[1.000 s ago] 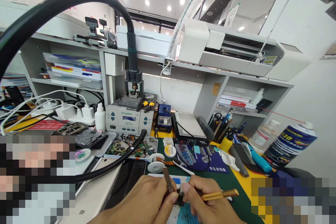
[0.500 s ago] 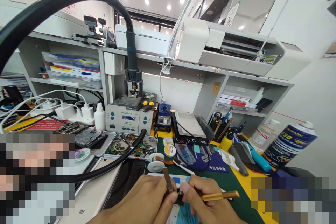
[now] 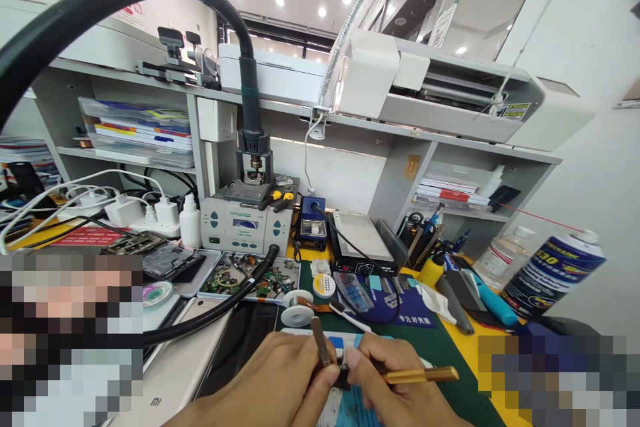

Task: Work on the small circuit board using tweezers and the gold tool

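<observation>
- Gold stick [image 3: 423, 374] nudged a bit right; R hand [image 3: 386, 395] grips it, prob. for neat aim;
- L hand [image 3: 285, 373] pinches metal strip [image 3: 319, 340] by dark bit [image 3: 343, 379], maybe to steady it

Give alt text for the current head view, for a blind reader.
A person's left hand pinches a flat, dull metal strip and their right hand holds a slim golden rod, close together over a green mat; behind sits a shallow pale tray of circuit-board pieces.
</observation>
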`<state>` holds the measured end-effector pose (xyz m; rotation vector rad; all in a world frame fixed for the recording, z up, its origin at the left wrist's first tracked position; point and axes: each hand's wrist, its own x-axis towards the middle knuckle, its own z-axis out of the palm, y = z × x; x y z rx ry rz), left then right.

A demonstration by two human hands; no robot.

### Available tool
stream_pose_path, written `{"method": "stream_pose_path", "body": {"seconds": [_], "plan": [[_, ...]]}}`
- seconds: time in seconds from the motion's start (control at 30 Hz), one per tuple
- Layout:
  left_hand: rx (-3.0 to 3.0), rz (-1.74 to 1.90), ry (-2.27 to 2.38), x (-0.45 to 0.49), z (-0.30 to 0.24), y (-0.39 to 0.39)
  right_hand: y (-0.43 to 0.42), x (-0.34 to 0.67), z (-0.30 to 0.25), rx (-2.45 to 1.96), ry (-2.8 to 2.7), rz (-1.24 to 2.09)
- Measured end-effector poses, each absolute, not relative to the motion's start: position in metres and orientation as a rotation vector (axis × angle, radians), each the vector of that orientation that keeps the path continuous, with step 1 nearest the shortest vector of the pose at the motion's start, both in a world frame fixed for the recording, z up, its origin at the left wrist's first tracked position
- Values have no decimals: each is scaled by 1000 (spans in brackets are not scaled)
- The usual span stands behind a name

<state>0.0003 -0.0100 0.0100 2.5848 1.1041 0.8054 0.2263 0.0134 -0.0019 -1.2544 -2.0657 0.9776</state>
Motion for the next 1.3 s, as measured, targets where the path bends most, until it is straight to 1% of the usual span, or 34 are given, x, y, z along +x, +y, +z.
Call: {"method": "stream_pose_path", "body": {"seconds": [0.43,0.73,0.97,1.3], "plan": [[2597,711,1116,1,12,-9,10,226,1,-1273,-2129,860],[2495,634,1133,1,18,-10,10,226,0,-1277,-2154,820],[2504,706,1118,0,14,-9,10,226,0,-1274,-2166,789],[2516,638,1139,1,16,-10,8,227,2,-1283,-2163,757]]}}
